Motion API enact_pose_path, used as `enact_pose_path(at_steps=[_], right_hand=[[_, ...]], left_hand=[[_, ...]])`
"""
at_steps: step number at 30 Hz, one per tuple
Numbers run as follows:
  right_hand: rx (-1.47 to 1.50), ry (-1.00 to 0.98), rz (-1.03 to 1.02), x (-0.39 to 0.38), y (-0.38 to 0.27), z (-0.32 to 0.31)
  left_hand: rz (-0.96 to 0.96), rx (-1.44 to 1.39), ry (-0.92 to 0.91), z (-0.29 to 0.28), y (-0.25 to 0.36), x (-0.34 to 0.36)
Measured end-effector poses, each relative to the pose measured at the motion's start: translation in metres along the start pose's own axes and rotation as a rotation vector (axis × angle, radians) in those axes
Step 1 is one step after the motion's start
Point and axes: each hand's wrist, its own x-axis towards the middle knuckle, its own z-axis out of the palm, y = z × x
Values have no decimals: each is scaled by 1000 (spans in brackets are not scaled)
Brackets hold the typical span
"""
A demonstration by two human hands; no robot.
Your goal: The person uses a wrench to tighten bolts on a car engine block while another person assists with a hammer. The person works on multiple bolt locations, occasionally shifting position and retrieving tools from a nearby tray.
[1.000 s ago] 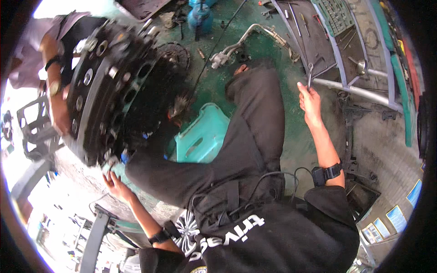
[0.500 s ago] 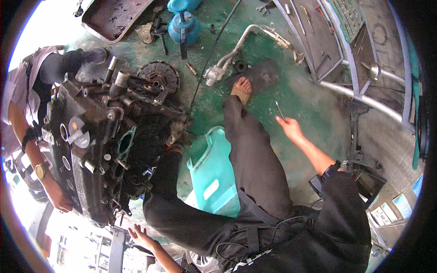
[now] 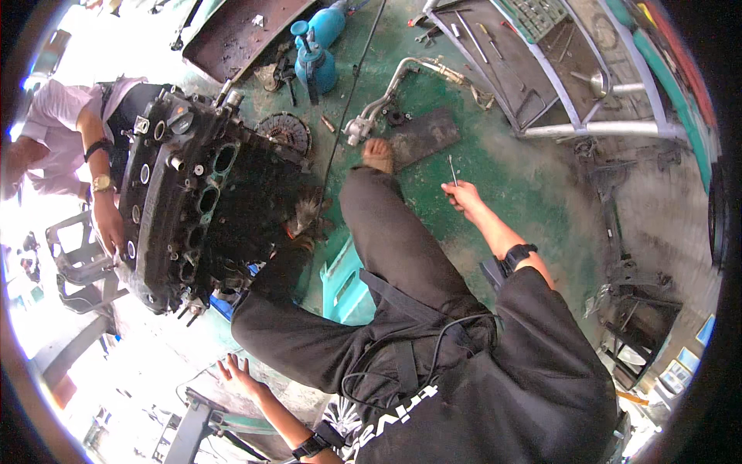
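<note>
My right hand [image 3: 462,198] is closed around one end of a slim silver wrench [image 3: 452,167], held up above the green floor beside my right leg. My left hand [image 3: 241,378] holds nothing, fingers spread, low on the left near a grey metal stand. A dark, greasy engine [image 3: 179,220] with a row of oval ports stands to the left of my legs, apart from both my hands. At its far left side a co-worker's hand [image 3: 109,226], with a gold watch above it, rests against the engine.
A turquoise plastic stool [image 3: 340,284] is between my legs. Beyond lie a clutch plate [image 3: 286,135], a blue spray bottle [image 3: 315,71], a rusty tray [image 3: 202,48], a bent metal pipe [image 3: 397,79] and a dark flat plate [image 3: 431,138]. A metal tool rack [image 3: 595,130] stands at the far right.
My view has swung, shifting the engine and floor parts in the picture. The wrench stays in my right hand, now pointing more upright. The co-worker leans nearer the engine.
</note>
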Motion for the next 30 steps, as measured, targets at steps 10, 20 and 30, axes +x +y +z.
enact_pose_path(at_steps=[10, 20, 30], right_hand=[[192, -41, 1, 111, 20, 60], [-195, -34, 7, 226, 52, 151], [-378, 36, -35, 292, 70, 192]], left_hand=[[80, 169, -19, 48, -9, -7], [-94, 421, 155, 53, 1, 43], [-147, 406, 342, 71, -6, 50]])
